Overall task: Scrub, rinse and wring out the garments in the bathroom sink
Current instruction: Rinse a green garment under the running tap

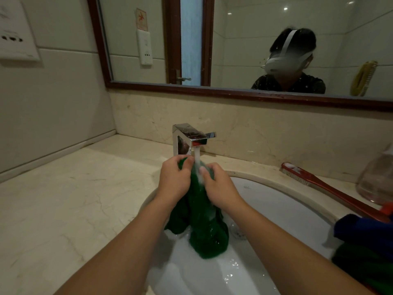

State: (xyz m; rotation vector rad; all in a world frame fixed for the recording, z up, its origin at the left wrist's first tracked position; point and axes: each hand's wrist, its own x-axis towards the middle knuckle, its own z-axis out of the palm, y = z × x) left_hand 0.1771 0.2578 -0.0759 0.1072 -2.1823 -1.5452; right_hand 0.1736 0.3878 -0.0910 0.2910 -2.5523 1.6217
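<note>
Left hand (173, 179), right hand (219, 188) both pinching green garment (202, 226) under tap (191, 139); bare counter (74, 199) left of sink rim (282, 186).

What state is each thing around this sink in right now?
Tap: running.
Green garment: wet, held up under the stream.
Left hand: grips the garment.
Right hand: grips the garment.
Sink: wet, some suds.
Red brush: lying on the counter, untouched.
Other clothes: heaped at right.
</note>
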